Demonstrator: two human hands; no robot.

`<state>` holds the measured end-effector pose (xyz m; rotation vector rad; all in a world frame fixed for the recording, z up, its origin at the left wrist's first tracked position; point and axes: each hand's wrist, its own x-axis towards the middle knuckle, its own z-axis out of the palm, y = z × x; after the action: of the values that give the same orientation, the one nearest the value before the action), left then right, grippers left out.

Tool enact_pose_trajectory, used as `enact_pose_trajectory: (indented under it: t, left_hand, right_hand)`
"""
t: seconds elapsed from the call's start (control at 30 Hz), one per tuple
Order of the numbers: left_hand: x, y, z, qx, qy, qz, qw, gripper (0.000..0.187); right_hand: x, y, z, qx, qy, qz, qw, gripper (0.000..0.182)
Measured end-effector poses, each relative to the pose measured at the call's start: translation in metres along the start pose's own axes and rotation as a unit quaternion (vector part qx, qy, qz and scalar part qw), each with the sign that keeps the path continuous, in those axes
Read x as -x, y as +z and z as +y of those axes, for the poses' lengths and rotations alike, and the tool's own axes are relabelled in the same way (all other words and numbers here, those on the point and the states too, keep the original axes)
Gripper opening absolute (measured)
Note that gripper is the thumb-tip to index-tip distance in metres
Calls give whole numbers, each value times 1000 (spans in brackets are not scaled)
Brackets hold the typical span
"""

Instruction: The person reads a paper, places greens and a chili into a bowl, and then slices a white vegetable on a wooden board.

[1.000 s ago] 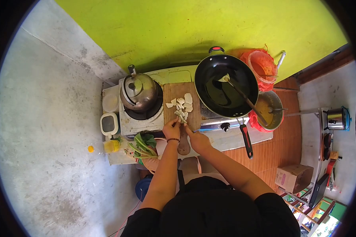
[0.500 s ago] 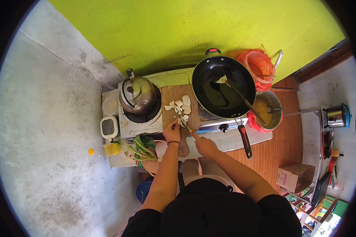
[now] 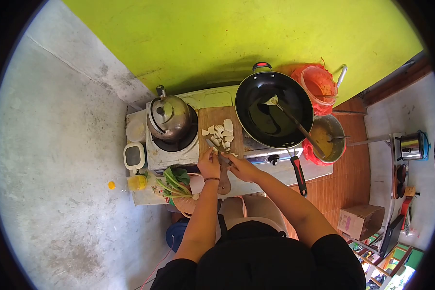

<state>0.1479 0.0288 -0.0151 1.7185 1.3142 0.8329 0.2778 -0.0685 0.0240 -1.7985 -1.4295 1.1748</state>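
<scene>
My right hand point(image 3: 242, 169) grips a small knife point(image 3: 210, 143), its blade angled up and left across the wooden cutting board point(image 3: 208, 115). Beside the blade, my left hand point(image 3: 209, 165) has its fingers drawn together at the board's near part. Whatever those fingers pinch is too small to make out. Several cut white food pieces point(image 3: 228, 125) lie on the board just beyond both hands. Leafy greens with pale stems point(image 3: 178, 180) rest near my left wrist.
A metal kettle point(image 3: 171, 118) sits on the left burner. To the right, a black wok point(image 3: 249, 116) holds dark liquid and a spatula point(image 3: 295, 121); its handle point(image 3: 299, 176) juts towards me. Further right are a pot of yellowish mixture point(image 3: 337, 126) and a red-wrapped tub point(image 3: 319, 82).
The knife has swung so its blade points up and left, near my left fingers. My right hand has shifted slightly left and closer to my left hand, which has moved slightly down.
</scene>
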Motion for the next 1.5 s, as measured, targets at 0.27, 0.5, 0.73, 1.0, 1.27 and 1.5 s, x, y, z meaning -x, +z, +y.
enact_pose_trajectory:
  t: [0.27, 0.5, 0.73, 1.0, 1.27, 1.5]
  left_hand:
    - [-1, 1, 5, 2, 22, -19, 1000, 22]
    - [0, -3, -5, -20, 35, -19, 999, 23]
    - [-7, -3, -14, -91, 89, -34, 991, 20]
    - [-12, -5, -1, -87, 46, -29, 995, 18]
    - [0, -1, -21, 15, 64, -47, 997, 31]
    - [-27, 10, -12, 71, -5, -67, 995, 43]
  right_hand:
    - [29, 2, 2, 121, -6, 93, 988, 59]
    - [45, 18, -13, 199, 43, 74, 976, 58]
    - [36, 21, -20, 225, 76, 26, 971, 63]
    - [14, 12, -27, 256, 86, 12, 963, 63]
    - [7, 2, 3, 120, -3, 62, 991, 58]
    - [13, -12, 9, 87, 8, 76, 993, 31]
